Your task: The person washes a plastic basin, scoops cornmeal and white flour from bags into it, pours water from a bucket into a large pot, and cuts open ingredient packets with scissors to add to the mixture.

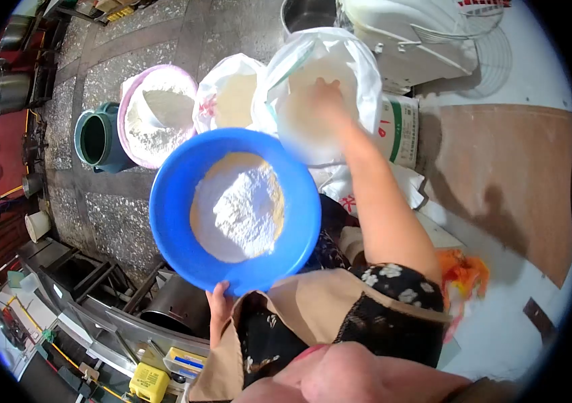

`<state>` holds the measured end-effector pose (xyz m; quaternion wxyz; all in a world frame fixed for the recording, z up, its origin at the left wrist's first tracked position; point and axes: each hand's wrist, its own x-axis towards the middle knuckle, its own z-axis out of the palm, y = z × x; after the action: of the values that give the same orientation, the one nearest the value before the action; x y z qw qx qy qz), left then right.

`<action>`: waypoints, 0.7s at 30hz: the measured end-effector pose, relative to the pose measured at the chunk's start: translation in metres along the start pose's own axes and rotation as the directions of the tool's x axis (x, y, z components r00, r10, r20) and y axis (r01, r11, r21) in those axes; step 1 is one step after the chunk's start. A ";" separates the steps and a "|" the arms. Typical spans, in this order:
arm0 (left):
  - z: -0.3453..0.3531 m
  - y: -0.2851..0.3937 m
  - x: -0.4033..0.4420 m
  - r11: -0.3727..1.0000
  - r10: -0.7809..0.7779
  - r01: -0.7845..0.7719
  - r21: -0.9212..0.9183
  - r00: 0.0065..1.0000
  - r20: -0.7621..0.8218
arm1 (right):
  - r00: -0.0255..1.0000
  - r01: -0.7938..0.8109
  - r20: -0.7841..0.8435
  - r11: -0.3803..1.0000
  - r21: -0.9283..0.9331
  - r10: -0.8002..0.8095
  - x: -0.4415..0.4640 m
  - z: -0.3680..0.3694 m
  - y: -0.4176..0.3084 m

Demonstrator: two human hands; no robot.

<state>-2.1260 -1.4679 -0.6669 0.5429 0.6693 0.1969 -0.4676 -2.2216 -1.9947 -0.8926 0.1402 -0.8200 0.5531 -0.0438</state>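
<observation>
"Green bucket [102, 140], left end of the row on the speckled floor [114, 208]. Condition?"

"Upright, mouth open, dark inside. Just beside it is a pink tub [125, 131] of white powder [168, 138], with a white bowl [153, 109] sitting in the powder."

"Next, the blue basin [168, 208]. Location and contents?"

"In front of the person's body, nearer than the tub. Inside, a heap of white flour [249, 208] lies over a flatter pale layer, with tan material showing around its edge."

"Left hand [219, 302]?"

"Gripping the basin at its near rim, fingers against the blue wall."

"Behind the basin?"

"A small white bag [204, 101], open, holding pale beige contents [235, 97]. Right of it, a larger white bag [366, 74], also open, with similar pale contents [306, 70]."

"Right hand [330, 101]?"

"Over the mouth of the larger bag, arm stretched forward. Blurred, with a pale smeared shape beneath it. Whether it is closed on anything, I cannot tell."

"Remaining items?"

"Right of that bag, a white container [400, 131] with a green band. Further right and nearer the person, an orange bag [466, 272], crumpled."
</observation>
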 end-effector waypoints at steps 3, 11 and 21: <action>-0.001 -0.014 -0.005 0.999 0.023 -0.026 -0.027 0.994 -0.109 | 0.997 0.062 0.041 0.993 -0.096 -0.058 0.019 0.063 0.007; 0.005 -0.013 -0.020 1.000 -0.024 0.027 0.012 0.983 -0.183 | 0.975 -0.097 0.196 0.993 -0.062 0.107 -0.001 0.150 -0.011; -0.011 -0.008 -0.006 0.996 0.048 -0.045 -0.080 0.998 0.040 | 0.648 -0.761 0.761 0.062 0.646 0.036 -0.026 -0.011 0.009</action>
<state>-2.1306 -1.4535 -0.6660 0.5836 0.6417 0.1881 -0.4607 -2.2418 -1.9753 -0.8827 0.7747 -0.3080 0.5455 -0.0868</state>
